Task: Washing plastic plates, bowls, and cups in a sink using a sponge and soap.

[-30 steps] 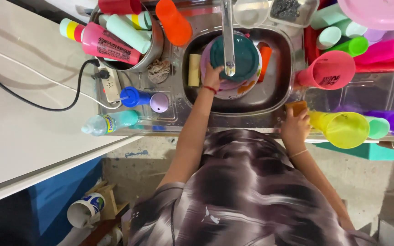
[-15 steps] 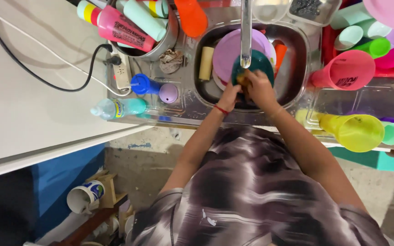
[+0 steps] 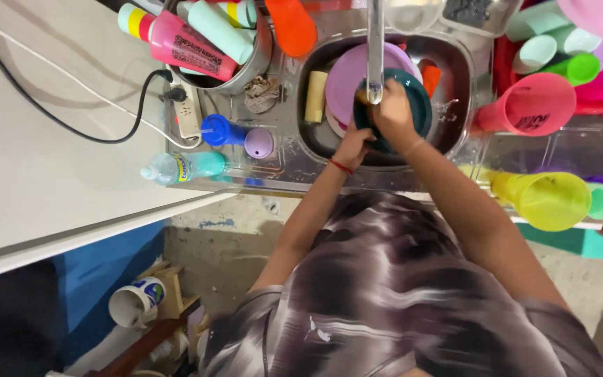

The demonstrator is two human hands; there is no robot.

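Note:
A dark teal plate (image 3: pixel 413 105) lies in the steel sink (image 3: pixel 458 84), resting on a pink plate (image 3: pixel 354 73). My left hand (image 3: pixel 354 143), with a red band at the wrist, grips the teal plate's near rim. My right hand (image 3: pixel 392 112) presses on the plate's face under the metal tap (image 3: pixel 375 49), closed on a small yellowish scrubber that is mostly hidden. An orange item (image 3: pixel 430 75) and a beige sponge (image 3: pixel 315 96) sit inside the basin.
A blue bottle (image 3: pixel 219 130), a lilac cap (image 3: pixel 258 143) and a clear detergent bottle (image 3: pixel 183 167) lie left of the sink. A metal pot (image 3: pixel 249 66) holds bottles. Pink (image 3: pixel 532 105), yellow (image 3: pixel 546 199) and green (image 3: pixel 581 66) cups crowd the right side. A power strip (image 3: pixel 188 112) sits nearby.
My right hand came from the counter edge at right into the sink and onto the teal plate. The teal plate has dropped from upright at the tap to lie over the pink plate.

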